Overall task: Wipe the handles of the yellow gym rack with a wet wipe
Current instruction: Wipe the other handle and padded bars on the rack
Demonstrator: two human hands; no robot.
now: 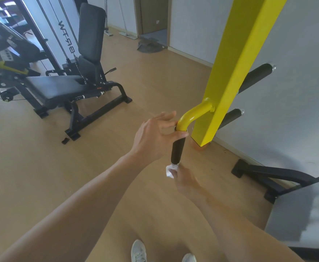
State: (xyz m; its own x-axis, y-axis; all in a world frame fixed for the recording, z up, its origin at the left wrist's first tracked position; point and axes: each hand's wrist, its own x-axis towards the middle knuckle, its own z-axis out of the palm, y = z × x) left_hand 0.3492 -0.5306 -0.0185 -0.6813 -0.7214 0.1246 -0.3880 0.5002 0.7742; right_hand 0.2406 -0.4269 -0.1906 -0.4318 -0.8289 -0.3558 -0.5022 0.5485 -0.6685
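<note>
The yellow gym rack post (236, 59) rises at the right. A bent yellow tube leaves it and ends in a black foam handle (177, 150) pointing toward me. My left hand (154, 137) rests on the yellow bend, thumb and fingers pinching the tube just above the foam. My right hand (185, 180) holds a crumpled white wet wipe (171, 170) against the handle's near end cap. Two more black handles (256, 76) (230, 118) stick out behind the post toward the wall.
A black weight bench (66, 86) and cable machine (5, 59) stand at the left on the wooden floor. A black frame base (268, 174) lies low at the right by the white wall. My white shoes (138, 250) show at the bottom.
</note>
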